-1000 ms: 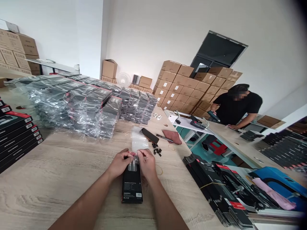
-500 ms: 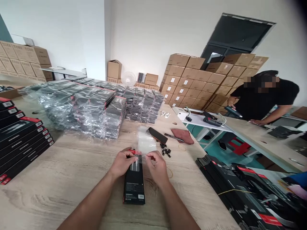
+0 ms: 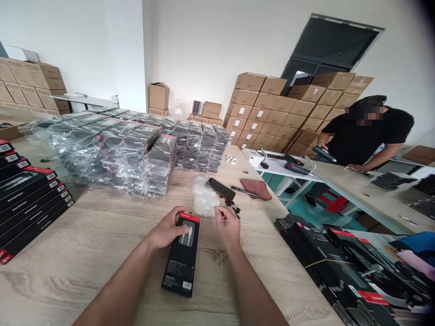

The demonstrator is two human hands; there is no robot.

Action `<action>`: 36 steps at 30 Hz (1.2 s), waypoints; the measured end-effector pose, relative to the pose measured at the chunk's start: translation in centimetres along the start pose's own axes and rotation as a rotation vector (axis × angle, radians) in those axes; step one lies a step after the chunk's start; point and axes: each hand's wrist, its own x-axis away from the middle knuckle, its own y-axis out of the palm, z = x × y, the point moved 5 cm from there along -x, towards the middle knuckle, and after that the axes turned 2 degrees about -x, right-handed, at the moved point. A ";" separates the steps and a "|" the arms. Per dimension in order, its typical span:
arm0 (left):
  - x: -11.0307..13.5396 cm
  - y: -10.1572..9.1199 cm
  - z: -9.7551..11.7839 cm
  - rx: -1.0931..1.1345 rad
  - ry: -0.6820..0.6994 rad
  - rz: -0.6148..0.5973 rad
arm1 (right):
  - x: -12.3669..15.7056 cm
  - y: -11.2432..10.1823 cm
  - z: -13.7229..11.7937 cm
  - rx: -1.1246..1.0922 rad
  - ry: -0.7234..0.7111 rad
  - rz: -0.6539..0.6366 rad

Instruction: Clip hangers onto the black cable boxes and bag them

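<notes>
A long black retail box [image 3: 180,260] with a red top edge and a clear window lies on the wooden table [image 3: 84,244] in front of me. My left hand [image 3: 166,231] rests on its upper left side, fingers curled on the box. My right hand [image 3: 227,225] is just right of the box, fingers pinched near a clear plastic bag [image 3: 204,199] that lies beyond the box. I cannot make out whether the pinch holds anything. Small black clips [image 3: 233,209] lie by the right fingertips.
Stacks of bagged boxes [image 3: 136,145] fill the table's far side. Black boxes [image 3: 27,199] sit at the left and more black boxes [image 3: 326,253] lean at the right edge. A phone [image 3: 221,189] and red cloth [image 3: 256,189] lie ahead. A person in black [image 3: 367,136] works at the neighbouring table. Cartons [image 3: 282,113] line the wall.
My hands have left the box's top end. The left hand now lies on the box, which has turned slightly. The right hand has moved off to the right.
</notes>
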 end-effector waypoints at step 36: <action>0.1 1.4 0.9 -0.255 0.109 0.002 | 1.0 1.9 -4.1 0.181 -0.270 -0.129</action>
